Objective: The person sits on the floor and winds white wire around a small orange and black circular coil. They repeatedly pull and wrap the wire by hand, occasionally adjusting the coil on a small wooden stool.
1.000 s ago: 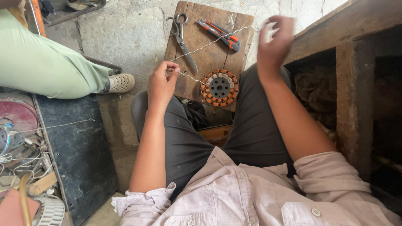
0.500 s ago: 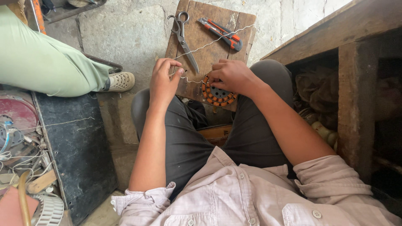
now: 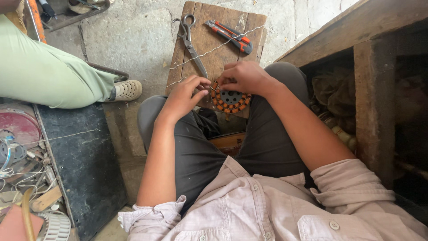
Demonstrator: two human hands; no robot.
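- Your right hand (image 3: 247,76) curls down over the top edge of the round orange-wound stator (image 3: 230,99), fingers closed on its rim, or possibly on the thread there; the fingertips are hidden, so you cannot tell which.
- Your left hand (image 3: 183,96) sits just beside it, thumb and forefinger pinched together at the stator's left edge, apparently on the thin white thread (image 3: 209,51), though the strand is too fine to be sure at that spot.
- That stator rests on the near end of the wooden board (image 3: 249,24), between your knees.
- From your hands the thread runs up and across the board toward its far right corner.
- Scissors (image 3: 191,40) lie on the board's left side, blades pointing toward your hands.
- An orange and grey utility knife (image 3: 228,35) lies near the board's far edge, well apart from the stator.
- Another person's green-trousered leg (image 3: 49,76) and pale shoe (image 3: 128,90) rest on the concrete to your left.
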